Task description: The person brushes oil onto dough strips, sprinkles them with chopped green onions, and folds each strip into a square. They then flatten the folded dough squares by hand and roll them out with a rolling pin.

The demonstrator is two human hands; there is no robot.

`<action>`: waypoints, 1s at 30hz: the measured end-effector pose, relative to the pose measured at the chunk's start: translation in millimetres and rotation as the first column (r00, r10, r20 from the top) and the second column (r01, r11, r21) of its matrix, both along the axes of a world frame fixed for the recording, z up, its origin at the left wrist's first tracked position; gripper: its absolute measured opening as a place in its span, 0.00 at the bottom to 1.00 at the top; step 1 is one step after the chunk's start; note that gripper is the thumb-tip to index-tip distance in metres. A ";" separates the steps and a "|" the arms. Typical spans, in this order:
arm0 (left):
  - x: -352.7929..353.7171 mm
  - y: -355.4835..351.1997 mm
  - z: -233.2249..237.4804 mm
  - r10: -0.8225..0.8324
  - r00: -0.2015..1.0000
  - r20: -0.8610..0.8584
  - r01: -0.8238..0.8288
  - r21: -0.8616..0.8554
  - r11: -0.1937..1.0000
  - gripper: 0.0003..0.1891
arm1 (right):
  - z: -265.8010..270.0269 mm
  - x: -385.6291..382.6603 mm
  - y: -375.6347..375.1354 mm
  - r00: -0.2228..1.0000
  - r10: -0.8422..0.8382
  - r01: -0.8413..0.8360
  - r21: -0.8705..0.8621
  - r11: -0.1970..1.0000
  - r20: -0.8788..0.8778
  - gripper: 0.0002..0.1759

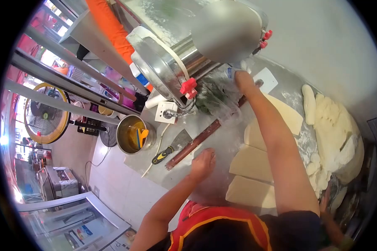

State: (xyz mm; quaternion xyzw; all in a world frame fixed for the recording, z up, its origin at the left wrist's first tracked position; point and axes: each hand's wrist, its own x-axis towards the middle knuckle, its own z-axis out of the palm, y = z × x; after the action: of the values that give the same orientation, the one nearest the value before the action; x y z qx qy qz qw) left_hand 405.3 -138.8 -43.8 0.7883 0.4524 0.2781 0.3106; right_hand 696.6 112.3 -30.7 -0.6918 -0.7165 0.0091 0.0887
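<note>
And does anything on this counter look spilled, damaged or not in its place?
A power socket lies on the work surface near the crumpled plastic bag, its cord running loose past the scraper; that seems slightly untidy. White powder is scattered beside the dough, probably ordinary. I see no clear damage.

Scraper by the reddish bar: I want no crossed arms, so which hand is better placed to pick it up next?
Left, I'd say: the left hand is nearer the scraper, just across the reddish bar. The right hand is farther off, at the plastic bag.
</note>
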 end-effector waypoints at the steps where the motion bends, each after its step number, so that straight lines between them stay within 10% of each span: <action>1: 3.0 2.1 -5.8 0.004 1.000 0.005 -0.004 0.028 1.000 0.14 | -7.0 3.8 2.3 0.999 0.021 -0.020 0.022 1.000 -0.046 0.10; 7: 11.9 2.7 -30.6 -0.009 1.000 -0.022 0.011 0.062 0.998 0.13 | -54.4 13.1 20.9 0.990 0.069 -0.057 -0.102 0.993 0.125 0.11; 8: 15.6 3.2 -31.7 -0.025 1.000 0.005 0.024 0.069 0.997 0.13 | -62.6 19.6 16.7 0.981 0.162 -0.176 0.137 0.975 0.109 0.10; 13: 32.9 17.1 -36.5 -0.068 0.998 -0.009 0.068 0.134 0.989 0.11 | -38.0 4.0 3.8 0.915 -0.069 0.162 0.203 0.966 -0.398 0.07; 15: 41.4 25.2 -38.4 -0.113 0.994 -0.012 0.114 0.136 0.984 0.10 | -62.7 3.5 12.2 0.745 -0.148 0.388 0.242 0.889 -0.651 0.06; 17: 49.3 36.0 -46.0 -0.178 0.984 -0.026 0.180 0.118 0.977 0.10 | -26.7 -2.7 -9.6 0.263 -0.181 0.445 -0.048 0.894 -0.948 0.05; 21: 69.0 60.4 -30.9 -0.331 0.943 0.026 0.324 0.134 0.936 0.10 | -8.9 4.6 -39.0 -0.501 -0.083 0.372 -0.301 0.878 -0.862 0.04; 26: 82.2 89.9 -43.0 -0.434 0.900 0.037 0.432 0.062 0.900 0.10 | 16.8 24.2 -109.0 -0.721 0.030 0.457 -0.442 0.772 -0.692 0.06; 30: 86.8 96.7 -51.6 -0.420 0.905 0.062 0.420 0.023 0.907 0.10 | -18.2 64.3 -205.5 -0.510 -0.083 0.561 -0.404 0.723 -0.856 0.06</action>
State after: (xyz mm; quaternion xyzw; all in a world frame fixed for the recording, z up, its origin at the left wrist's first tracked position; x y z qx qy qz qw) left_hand 492.1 -42.1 -95.3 0.8590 0.2604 0.2325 0.3745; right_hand 760.9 -93.2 -49.0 -0.5504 -0.0326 0.4199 0.7209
